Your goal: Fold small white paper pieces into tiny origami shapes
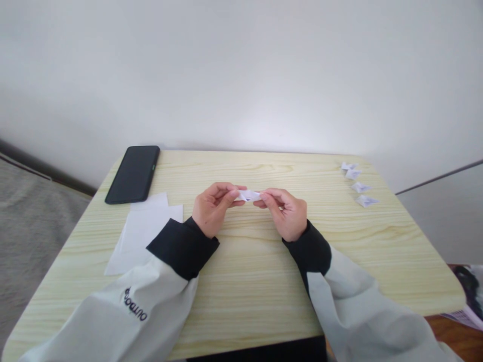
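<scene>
A small folded white paper boat (pixel 248 195) is stretched between my two hands above the middle of the table. My left hand (pixel 216 206) pinches its left end between thumb and fingers. The right end is gripped the same way by my right hand (pixel 284 211). The fingertips hide both ends of the paper. Several similar folded paper pieces (pixel 361 187) stand in a column near the table's right edge.
Loose sheets of white paper (pixel 141 236) lie left of my left forearm, partly under the sleeve. Behind them rests a black tablet (pixel 134 173) at the back left corner. The pale wooden table (pixel 249 291) meets a white wall (pixel 241 75).
</scene>
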Motion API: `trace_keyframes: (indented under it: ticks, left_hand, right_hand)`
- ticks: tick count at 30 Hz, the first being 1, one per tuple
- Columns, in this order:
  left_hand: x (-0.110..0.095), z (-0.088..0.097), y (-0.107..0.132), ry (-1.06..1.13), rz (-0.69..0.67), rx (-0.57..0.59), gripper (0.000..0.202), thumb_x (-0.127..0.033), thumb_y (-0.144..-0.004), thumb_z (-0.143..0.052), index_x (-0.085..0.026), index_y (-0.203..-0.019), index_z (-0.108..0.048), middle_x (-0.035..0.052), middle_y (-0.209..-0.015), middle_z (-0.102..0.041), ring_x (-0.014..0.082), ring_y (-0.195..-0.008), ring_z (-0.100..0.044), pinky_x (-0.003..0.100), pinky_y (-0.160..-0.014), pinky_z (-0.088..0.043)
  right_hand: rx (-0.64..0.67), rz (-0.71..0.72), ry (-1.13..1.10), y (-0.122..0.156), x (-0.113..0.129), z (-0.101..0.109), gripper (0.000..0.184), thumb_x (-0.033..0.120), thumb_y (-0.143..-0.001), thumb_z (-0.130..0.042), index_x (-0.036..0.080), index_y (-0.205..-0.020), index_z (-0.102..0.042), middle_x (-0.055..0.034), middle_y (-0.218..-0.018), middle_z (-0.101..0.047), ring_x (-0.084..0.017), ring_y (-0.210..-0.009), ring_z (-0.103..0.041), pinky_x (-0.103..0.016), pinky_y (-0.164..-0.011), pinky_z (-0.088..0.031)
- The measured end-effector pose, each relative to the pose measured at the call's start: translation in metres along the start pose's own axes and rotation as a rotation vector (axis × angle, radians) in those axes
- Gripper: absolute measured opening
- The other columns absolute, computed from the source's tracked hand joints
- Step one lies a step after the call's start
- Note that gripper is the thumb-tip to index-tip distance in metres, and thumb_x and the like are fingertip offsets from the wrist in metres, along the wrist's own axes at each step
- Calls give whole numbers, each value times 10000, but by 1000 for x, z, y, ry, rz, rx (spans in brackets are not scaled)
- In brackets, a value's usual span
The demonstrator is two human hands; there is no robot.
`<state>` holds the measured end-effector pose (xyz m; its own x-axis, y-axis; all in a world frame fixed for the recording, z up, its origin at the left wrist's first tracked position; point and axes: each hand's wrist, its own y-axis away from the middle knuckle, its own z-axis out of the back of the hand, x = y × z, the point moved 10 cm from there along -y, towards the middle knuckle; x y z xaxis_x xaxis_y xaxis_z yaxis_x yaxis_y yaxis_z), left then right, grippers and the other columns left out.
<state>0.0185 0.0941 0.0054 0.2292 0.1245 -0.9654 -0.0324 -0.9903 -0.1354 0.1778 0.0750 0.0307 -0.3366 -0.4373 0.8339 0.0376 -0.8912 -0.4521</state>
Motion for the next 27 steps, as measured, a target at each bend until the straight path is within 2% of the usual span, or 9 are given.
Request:
trace_keyframes:
  ticks: [5, 7, 9, 12, 16, 19, 24, 27]
  left_hand:
    - [-16, -7, 3, -136, -180, 95, 144, -214, -810, -585, -170, -926, -512, 55, -880, -668, 145, -836, -648, 304, -762, -560]
    - [-22, -16, 7, -292, -258, 177, 147, -194, -815, -558, -169, -960, -552, 82, -957, -629, 164, -933, -618, 309, -790, -554]
    - [-25, -26, 12, -443, -320, 254, 158, -185, -772, -598, -168, -928, -592, 100, -1058, -572, 176, -961, -593, 302, -759, -569]
    - [-25, -25, 13, -549, -345, 236, 146, -194, -742, -641, -160, -878, -597, 96, -1087, -557, 156, -898, -607, 267, -689, -589]
    - [-24, -22, 12, -665, -378, 214, 66, -205, -779, -617, -144, -791, -594, 83, -974, -628, 132, -821, -629, 220, -668, -579]
    - [-25, -22, 12, -727, -432, 238, 54, -176, -804, -586, -144, -828, -622, 87, -945, -644, 129, -808, -634, 212, -669, -567]
    - [-32, -24, 12, -784, -502, 252, 83, -153, -789, -605, -160, -851, -660, 70, -879, -671, 139, -799, -642, 225, -691, -545]
    - [-37, -23, 11, -780, -505, 226, 66, -176, -783, -621, -175, -825, -672, 54, -843, -678, 135, -763, -645, 233, -690, -541]
  right_hand:
    - [-7, 12, -15, 0, 3, 1, 137, 283, -856, -542, 179, -906, -615, -36, -787, -727, -154, -694, -704, -224, -611, -589]
    - [-11, 22, 25, 0, 3, 3, 138, 283, -860, -534, 187, -906, -622, -39, -825, -726, -150, -698, -702, -223, -609, -590]
    - [12, 39, 81, -1, 4, 3, 148, 285, -867, -521, 196, -920, -628, -39, -873, -723, -143, -714, -700, -219, -612, -588]
    - [84, 98, 167, -2, 8, -3, 147, 267, -876, -509, 209, -943, -626, -33, -939, -715, -137, -776, -694, -217, -658, -580]
    - [189, 209, 232, -1, 19, -13, 137, 203, -883, -489, 215, -956, -605, -25, -987, -707, -135, -882, -676, -237, -777, -555]
    - [239, 252, 228, 1, 21, -18, 146, 170, -885, -478, 206, -980, -582, -31, -1011, -699, -126, -915, -666, -228, -795, -541]
    - [279, 240, 214, 2, 18, -20, 151, 171, -893, -460, 211, -991, -567, -37, -1022, -694, -121, -924, -660, -236, -805, -535]
    - [258, 222, 193, 1, 19, -19, 152, 171, -895, -448, 213, -982, -565, -40, -998, -699, -126, -917, -662, -244, -800, -538]
